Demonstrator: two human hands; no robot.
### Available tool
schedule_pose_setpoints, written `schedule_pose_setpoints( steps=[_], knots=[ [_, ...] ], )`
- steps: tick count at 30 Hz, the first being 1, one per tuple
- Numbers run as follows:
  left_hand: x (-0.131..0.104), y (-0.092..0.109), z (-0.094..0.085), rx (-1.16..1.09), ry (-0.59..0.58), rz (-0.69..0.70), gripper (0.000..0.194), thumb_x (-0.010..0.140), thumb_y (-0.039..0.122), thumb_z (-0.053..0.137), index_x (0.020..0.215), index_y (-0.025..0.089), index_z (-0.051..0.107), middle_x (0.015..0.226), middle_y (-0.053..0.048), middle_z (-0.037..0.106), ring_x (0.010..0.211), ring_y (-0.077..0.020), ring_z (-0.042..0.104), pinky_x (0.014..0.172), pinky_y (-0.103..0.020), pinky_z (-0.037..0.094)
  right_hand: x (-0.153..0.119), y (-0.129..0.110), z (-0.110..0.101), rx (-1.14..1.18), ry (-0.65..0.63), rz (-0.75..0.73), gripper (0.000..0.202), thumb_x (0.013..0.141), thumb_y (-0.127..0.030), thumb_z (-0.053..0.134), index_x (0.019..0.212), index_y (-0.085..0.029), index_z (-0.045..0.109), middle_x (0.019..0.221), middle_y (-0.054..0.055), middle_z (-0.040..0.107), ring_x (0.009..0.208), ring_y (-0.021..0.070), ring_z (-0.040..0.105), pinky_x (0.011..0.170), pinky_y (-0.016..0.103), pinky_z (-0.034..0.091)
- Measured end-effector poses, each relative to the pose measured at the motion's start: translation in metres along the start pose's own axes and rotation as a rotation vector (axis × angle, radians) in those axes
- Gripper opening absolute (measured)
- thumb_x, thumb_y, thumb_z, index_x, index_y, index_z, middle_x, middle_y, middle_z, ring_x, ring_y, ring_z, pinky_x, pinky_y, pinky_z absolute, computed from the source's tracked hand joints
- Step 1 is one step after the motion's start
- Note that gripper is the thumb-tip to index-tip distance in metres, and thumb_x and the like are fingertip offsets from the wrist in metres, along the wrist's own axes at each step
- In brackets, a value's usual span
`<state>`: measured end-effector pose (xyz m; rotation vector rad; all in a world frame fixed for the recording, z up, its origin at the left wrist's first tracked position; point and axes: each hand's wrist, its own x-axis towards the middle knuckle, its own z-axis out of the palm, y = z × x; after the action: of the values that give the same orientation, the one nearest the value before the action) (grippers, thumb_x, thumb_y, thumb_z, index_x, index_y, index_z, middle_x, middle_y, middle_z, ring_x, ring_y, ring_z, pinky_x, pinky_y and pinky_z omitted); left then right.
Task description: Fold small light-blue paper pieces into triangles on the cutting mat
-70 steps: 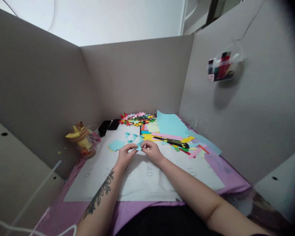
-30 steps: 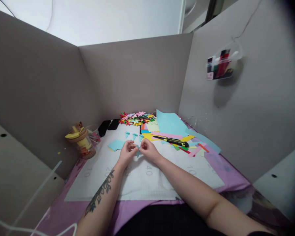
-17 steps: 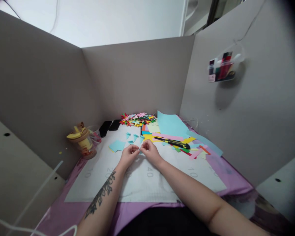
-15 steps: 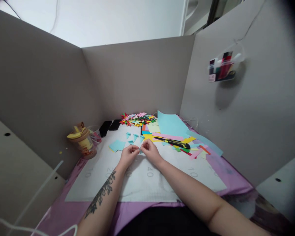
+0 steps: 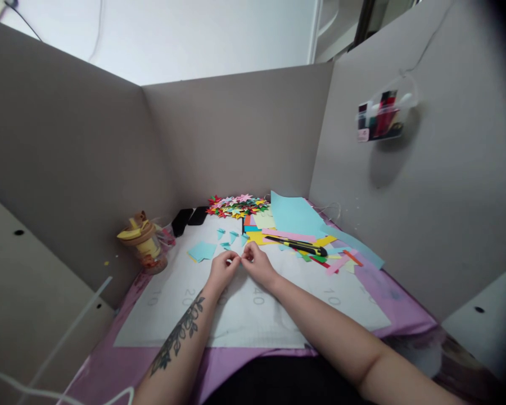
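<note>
My left hand [image 5: 225,268] and my right hand [image 5: 255,264] meet over the white sheet [image 5: 274,320], fingertips pinched together. A small piece of light blue paper shows between them, mostly hidden by the fingers. Just beyond the hands lie several small folded blue pieces [image 5: 233,237]. Flat blue paper squares [image 5: 202,251] rest to the left of my left hand. A black and yellow cutter [image 5: 297,245] lies to the right, on and among coloured paper strips [image 5: 339,263].
Colourful paper stars [image 5: 238,206] are heaped at the back, beside two black phone-like objects [image 5: 198,215]. A large blue sheet [image 5: 297,214] lies back right. A brown pot [image 5: 145,242] stands left. Grey panels surround the table; a clear container [image 5: 383,115] hangs right.
The view has shifted slightly. Both hands remain pinched together at nearly the same place, and less of the small blue paper shows between the fingers.
</note>
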<state>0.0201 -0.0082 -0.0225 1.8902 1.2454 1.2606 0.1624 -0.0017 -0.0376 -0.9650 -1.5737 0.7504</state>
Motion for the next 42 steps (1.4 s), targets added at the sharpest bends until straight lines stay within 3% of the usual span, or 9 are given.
schedule_pose_setpoints(
  steps=[5,13,15,21,24,26,32,42],
  knots=[
    [0.001,-0.005,0.003,0.075,-0.012,0.062,0.016,0.078,0.027,0.050,0.070,0.017,0.059,0.068,-0.001,0.058,0.065,-0.0146,0.051,0.060,-0.024,0.038,0.001,0.004,0.003,-0.007,0.004,0.005,0.016,0.070,-0.019,0.050,0.083,-0.022,0.042,0.065,-0.006,0.052,0.060,0.0124,0.050,0.060,0.025,0.039],
    [0.008,-0.011,-0.010,-0.021,0.311,-0.054,0.018,0.082,0.033,0.046,0.075,0.018,0.053,0.067,0.000,0.052,0.065,-0.0146,0.049,0.060,-0.024,0.038,0.012,0.000,-0.009,0.137,0.191,0.056,0.016,0.068,-0.023,0.055,0.071,-0.021,0.039,0.063,-0.005,0.046,0.058,0.0115,0.045,0.056,0.024,0.038],
    [0.009,-0.012,-0.012,-0.041,0.340,-0.090,0.019,0.082,0.034,0.046,0.075,0.018,0.053,0.067,0.000,0.052,0.064,-0.0145,0.049,0.060,-0.024,0.039,0.014,0.001,-0.013,0.145,0.216,0.069,0.015,0.069,-0.024,0.056,0.073,-0.021,0.042,0.065,-0.004,0.048,0.060,0.0119,0.047,0.057,0.024,0.038],
    [0.006,-0.008,-0.002,-0.013,0.173,-0.012,0.017,0.080,0.029,0.048,0.071,0.018,0.055,0.067,0.000,0.054,0.065,-0.0142,0.050,0.059,-0.023,0.038,0.008,0.000,-0.008,-0.013,0.016,-0.040,0.019,0.073,-0.026,0.059,0.091,-0.020,0.059,0.090,0.003,0.059,0.081,0.0163,0.054,0.066,0.027,0.041],
    [0.004,-0.006,0.002,-0.010,0.096,0.010,0.016,0.080,0.029,0.048,0.071,0.017,0.055,0.068,0.000,0.055,0.066,-0.0139,0.051,0.059,-0.023,0.037,0.006,0.000,-0.003,-0.096,-0.045,-0.099,0.008,0.076,-0.024,0.057,0.077,-0.020,0.063,0.080,0.003,0.060,0.078,0.0163,0.053,0.067,0.027,0.041],
    [0.003,-0.005,0.002,0.000,0.078,0.008,0.016,0.080,0.028,0.048,0.071,0.017,0.055,0.068,0.000,0.056,0.065,-0.0135,0.051,0.058,-0.023,0.037,0.006,0.001,-0.002,-0.133,-0.041,-0.106,0.012,0.078,-0.022,0.054,0.069,-0.019,0.062,0.072,0.002,0.059,0.075,0.0158,0.053,0.067,0.027,0.040],
    [0.002,-0.004,0.001,-0.057,-0.005,-0.002,0.012,0.077,0.028,0.054,0.075,0.017,0.057,0.071,0.000,0.059,0.064,-0.0122,0.053,0.059,-0.022,0.039,0.007,0.000,-0.005,-0.143,-0.015,-0.080,0.014,0.077,-0.020,0.052,0.066,-0.020,0.060,0.069,0.000,0.057,0.071,0.0151,0.052,0.065,0.026,0.038],
    [0.008,-0.011,-0.003,-0.151,0.181,-0.036,0.012,0.073,0.027,0.058,0.079,0.017,0.058,0.068,0.001,0.058,0.063,-0.0118,0.053,0.060,-0.022,0.041,0.014,0.005,-0.011,-0.093,0.077,0.018,0.015,0.074,-0.024,0.056,0.060,-0.018,0.058,0.066,0.001,0.058,0.067,0.0155,0.052,0.063,0.027,0.038]
  ],
)
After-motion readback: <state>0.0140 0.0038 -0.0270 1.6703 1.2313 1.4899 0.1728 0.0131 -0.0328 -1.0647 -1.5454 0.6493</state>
